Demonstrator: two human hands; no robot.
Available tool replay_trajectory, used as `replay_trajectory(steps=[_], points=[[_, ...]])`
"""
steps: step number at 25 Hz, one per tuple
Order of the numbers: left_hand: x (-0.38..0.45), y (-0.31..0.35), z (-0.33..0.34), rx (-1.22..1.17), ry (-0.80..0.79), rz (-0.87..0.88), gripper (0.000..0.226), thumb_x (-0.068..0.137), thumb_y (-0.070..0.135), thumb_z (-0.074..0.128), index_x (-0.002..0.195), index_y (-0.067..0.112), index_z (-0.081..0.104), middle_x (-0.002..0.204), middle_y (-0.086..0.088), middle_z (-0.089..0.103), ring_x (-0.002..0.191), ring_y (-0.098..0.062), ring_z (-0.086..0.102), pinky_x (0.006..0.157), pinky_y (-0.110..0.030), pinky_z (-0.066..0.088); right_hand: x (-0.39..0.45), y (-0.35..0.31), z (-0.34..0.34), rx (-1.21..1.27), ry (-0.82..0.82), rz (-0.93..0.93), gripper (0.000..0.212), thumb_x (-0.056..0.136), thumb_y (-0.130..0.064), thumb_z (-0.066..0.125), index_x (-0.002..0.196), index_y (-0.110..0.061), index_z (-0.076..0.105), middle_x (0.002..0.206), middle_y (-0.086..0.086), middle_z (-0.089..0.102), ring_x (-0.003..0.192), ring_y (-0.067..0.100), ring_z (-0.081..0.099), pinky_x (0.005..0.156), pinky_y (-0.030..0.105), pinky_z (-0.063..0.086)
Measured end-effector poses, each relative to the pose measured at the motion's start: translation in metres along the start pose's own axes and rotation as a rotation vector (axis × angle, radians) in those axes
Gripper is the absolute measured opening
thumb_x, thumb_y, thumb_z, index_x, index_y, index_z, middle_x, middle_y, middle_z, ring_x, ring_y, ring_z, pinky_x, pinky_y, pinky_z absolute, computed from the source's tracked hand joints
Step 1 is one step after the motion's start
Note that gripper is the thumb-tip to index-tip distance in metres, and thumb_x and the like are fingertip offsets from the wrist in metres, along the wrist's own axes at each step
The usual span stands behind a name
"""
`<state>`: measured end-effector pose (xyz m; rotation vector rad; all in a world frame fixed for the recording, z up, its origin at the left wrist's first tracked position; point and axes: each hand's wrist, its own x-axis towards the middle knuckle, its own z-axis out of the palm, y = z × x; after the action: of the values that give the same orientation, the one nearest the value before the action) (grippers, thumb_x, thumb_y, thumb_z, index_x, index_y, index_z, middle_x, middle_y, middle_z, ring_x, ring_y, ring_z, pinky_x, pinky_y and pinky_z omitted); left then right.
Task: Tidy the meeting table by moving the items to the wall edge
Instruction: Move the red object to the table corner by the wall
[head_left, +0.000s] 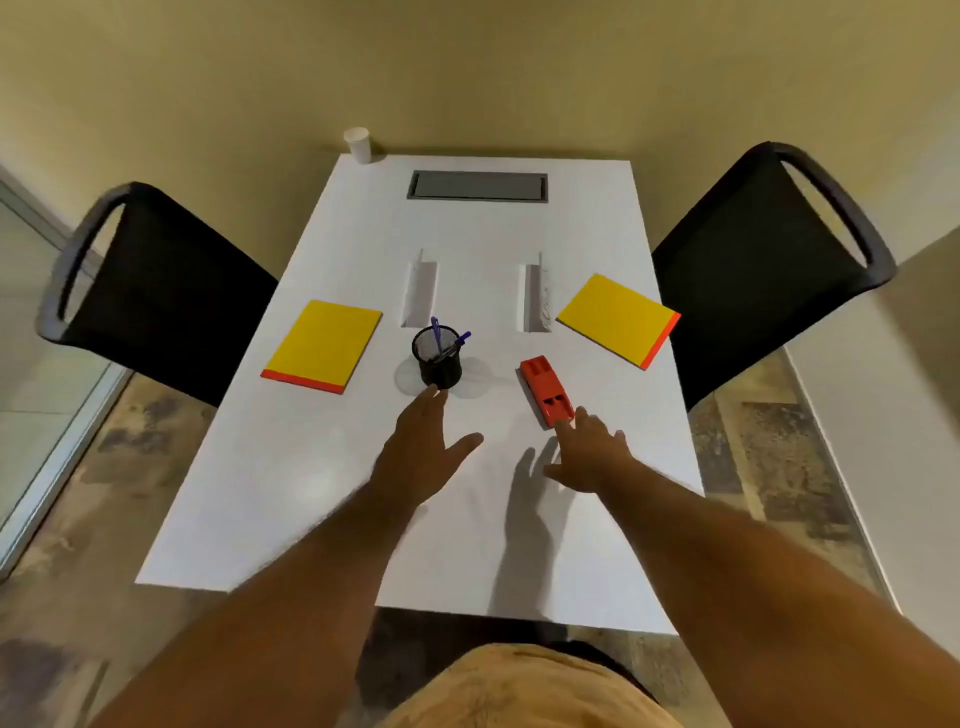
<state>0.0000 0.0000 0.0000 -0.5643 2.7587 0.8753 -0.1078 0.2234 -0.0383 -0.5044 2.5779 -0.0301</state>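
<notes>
Left hand (421, 447): fingers spread, at pen cup (437, 358). Right hand (589, 452): spread, fingertips at red stapler (546, 391) right of cup. Risk: a shove could tip the cup, spilling pens.

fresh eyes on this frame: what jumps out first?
Two bright yellow notepads with red-orange edges, one at the table's left and one at its right, stand out on the white table. Between them, the left hand reaches open toward a black mesh pen cup holding blue pens, while the right hand has its fingertips at the near end of a red rectangular stapler-like object.
</notes>
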Motion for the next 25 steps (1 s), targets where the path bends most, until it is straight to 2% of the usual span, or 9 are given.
replay_trajectory(steps=[4,7,10,13,17,19,21,23,25], points=[[0.003,0.015,0.015,-0.204,-0.014,-0.173,0.093,0.093,0.061,0.062,0.165,0.024,0.018,0.173,0.001,0.020,0.159,-0.022,0.023,0.128,-0.044,0.026,0.037,0.017,0.014,-0.044,-0.091,-0.068,0.077,0.097,-0.047,0.062,0.163,-0.036,0.024,0.172,0.020,0.005,0.157,0.045,0.016,0.123,0.066,0.022],[-0.004,0.014,0.018,-0.310,0.001,-0.252,0.087,0.093,0.054,0.068,0.163,0.026,0.025,0.171,0.000,0.027,0.156,-0.021,0.030,0.124,-0.041,0.029,0.064,0.019,0.027,-0.034,-0.046,-0.107,0.065,0.097,-0.041,0.061,0.157,-0.039,0.036,0.169,0.020,0.011,0.151,0.042,0.027,0.121,0.061,0.031],[-0.022,0.012,0.021,-0.370,0.002,-0.298,0.079,0.094,0.047,0.070,0.160,0.026,0.033,0.167,0.000,0.034,0.152,-0.021,0.036,0.120,-0.036,0.032,0.088,0.020,0.030,0.077,-0.031,-0.064,0.063,0.094,-0.033,0.062,0.153,-0.028,0.040,0.154,0.016,0.030,0.126,0.035,0.048,0.106,0.049,0.049],[-0.047,0.009,0.031,-0.385,-0.003,-0.325,0.075,0.094,0.045,0.071,0.158,0.028,0.037,0.166,0.001,0.036,0.150,-0.023,0.040,0.119,-0.036,0.035,0.102,0.034,0.043,0.114,-0.052,0.034,0.078,0.084,-0.031,0.067,0.154,-0.017,0.034,0.133,0.009,0.043,0.098,0.023,0.046,0.086,0.040,0.053],[-0.072,0.016,0.046,-0.420,0.036,-0.337,0.071,0.092,0.049,0.072,0.154,0.034,0.041,0.164,0.006,0.038,0.146,-0.020,0.044,0.119,-0.035,0.039,0.105,0.053,0.041,0.116,-0.008,-0.022,0.077,0.081,-0.032,0.071,0.151,-0.025,0.039,0.130,0.007,0.043,0.110,0.029,0.055,0.092,0.041,0.057],[-0.081,0.024,0.055,-0.429,0.035,-0.333,0.069,0.093,0.048,0.071,0.153,0.034,0.042,0.163,0.007,0.039,0.146,-0.019,0.044,0.118,-0.033,0.038,0.095,0.056,0.032,0.207,0.014,0.012,0.075,0.083,-0.027,0.073,0.151,-0.025,0.039,0.117,0.003,0.041,0.095,0.026,0.055,0.081,0.039,0.056],[-0.092,0.039,0.066,-0.445,0.032,-0.335,0.068,0.094,0.048,0.071,0.154,0.033,0.042,0.163,0.006,0.039,0.147,-0.018,0.042,0.116,-0.032,0.037,0.071,0.061,0.029,0.255,0.047,0.021,0.072,0.087,-0.023,0.073,0.151,-0.029,0.041,0.117,0.004,0.039,0.088,0.027,0.058,0.076,0.039,0.058],[-0.099,0.058,0.077,-0.504,0.052,-0.340,0.066,0.095,0.047,0.069,0.154,0.032,0.043,0.162,0.004,0.041,0.147,-0.018,0.042,0.113,-0.033,0.039,0.040,0.069,0.030,0.258,0.086,-0.047,0.070,0.093,-0.019,0.070,0.155,-0.034,0.039,0.131,0.010,0.038,0.098,0.037,0.065,0.087,0.043,0.062],[-0.110,0.083,0.093,-0.618,0.067,-0.354,0.063,0.096,0.047,0.068,0.153,0.031,0.045,0.161,0.003,0.044,0.145,-0.019,0.044,0.106,-0.031,0.041,0.002,0.081,0.032,0.380,0.149,-0.086,0.067,0.096,-0.024,0.068,0.156,-0.036,0.039,0.130,0.011,0.039,0.104,0.039,0.066,0.094,0.045,0.061]])
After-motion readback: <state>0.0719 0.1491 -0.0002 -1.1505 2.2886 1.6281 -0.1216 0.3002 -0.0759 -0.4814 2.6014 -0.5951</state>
